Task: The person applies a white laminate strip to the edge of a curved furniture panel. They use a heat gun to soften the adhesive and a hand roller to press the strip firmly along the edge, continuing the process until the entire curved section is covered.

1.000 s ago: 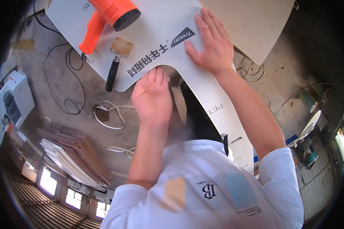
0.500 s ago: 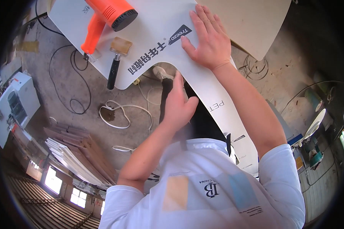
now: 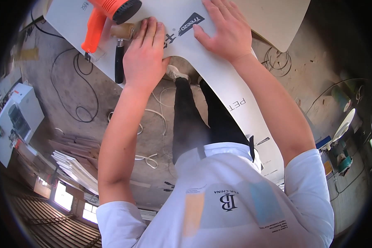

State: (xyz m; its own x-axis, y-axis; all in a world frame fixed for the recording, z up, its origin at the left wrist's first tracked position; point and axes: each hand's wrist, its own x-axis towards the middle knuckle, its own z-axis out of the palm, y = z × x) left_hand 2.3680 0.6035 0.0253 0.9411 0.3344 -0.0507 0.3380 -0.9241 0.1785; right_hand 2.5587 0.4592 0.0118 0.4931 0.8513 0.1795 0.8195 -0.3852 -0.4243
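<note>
Saw an orange heat gun and a black-handled tool on the white board; noted looped black cable on the floor.

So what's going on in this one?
A person in a white T-shirt stands at a large white flat board with a curved cut-out. The left hand and right hand both lie palm down over it, fingers extended, with the cut-out's curve between them. An orange plastic heat gun and a black-handled tool with a tan head lie to the left, neither one gripped.
</note>
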